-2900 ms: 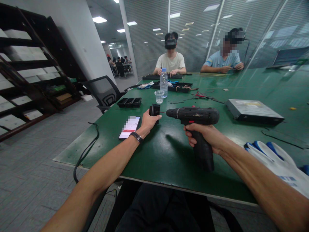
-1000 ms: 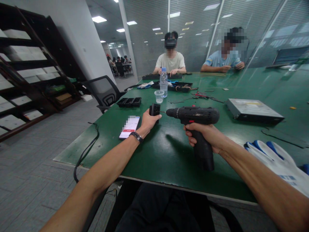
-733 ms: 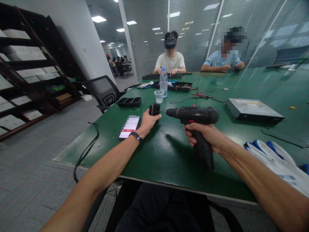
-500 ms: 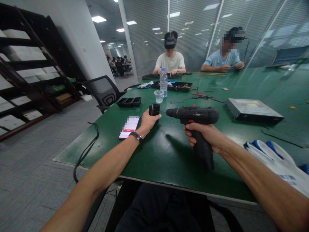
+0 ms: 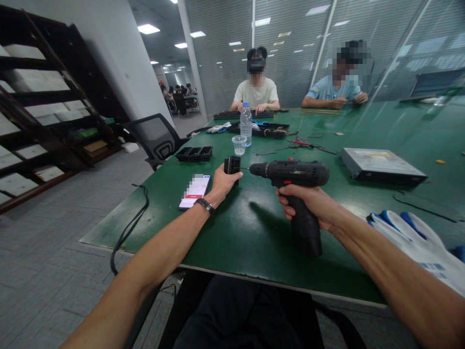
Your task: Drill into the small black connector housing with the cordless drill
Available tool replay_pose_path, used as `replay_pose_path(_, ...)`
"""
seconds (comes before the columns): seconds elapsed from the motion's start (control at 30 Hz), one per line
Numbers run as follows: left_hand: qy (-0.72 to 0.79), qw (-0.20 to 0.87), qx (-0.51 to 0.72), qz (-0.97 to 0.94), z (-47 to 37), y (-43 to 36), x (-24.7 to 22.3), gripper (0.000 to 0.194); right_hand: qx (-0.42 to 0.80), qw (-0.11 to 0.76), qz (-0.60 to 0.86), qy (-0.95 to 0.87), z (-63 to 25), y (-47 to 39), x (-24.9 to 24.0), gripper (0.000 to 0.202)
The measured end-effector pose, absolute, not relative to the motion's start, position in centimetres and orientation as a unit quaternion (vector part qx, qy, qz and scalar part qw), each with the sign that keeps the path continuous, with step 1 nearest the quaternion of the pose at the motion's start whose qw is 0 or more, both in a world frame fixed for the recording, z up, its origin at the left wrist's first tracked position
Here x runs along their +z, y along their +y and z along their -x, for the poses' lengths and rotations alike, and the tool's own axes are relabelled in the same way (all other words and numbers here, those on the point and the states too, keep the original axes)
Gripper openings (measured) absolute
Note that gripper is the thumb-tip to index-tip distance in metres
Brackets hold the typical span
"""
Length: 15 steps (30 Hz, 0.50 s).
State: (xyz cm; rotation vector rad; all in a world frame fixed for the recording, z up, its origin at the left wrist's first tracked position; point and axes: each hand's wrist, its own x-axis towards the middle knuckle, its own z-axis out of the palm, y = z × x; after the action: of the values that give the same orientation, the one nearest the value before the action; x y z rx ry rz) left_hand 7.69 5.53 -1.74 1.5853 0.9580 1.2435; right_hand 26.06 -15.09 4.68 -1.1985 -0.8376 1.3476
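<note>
Drill (image 5: 301,173) in right grip (image 5: 310,201) faces a black block (image 5: 231,165).

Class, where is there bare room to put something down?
Two patches of table look bare: one between the left forearm and the drill, down to the near edge; another between the cable and the phone. It is crowded around the bottle, with the cup and open black case close by.

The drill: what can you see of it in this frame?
The drill looks like black plastic, with scuffed pale marks, a small red piece above the handle, a tapering nose and a thin bit. The right hand grips its handle, body roughly level over the green table. It points at the black part in the left hand; contact there is unclear.
</note>
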Motion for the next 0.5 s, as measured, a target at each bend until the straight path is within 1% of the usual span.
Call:
replay_pose_path(0.27, 0.387, 0.449, 0.505, -0.628, -7.74, 5.49, -1.71, 0.042, 0.569, 0.546, 0.503, -0.354, -26.07, -15.12, 4.62, 0.021)
replay_pose_path(0.5, 0.389, 0.445, 0.501, -0.632, -7.74, 5.47, -1.65, 0.039, 0.567, 0.545, 0.505, -0.355, -26.12, -15.03, 4.56, 0.023)
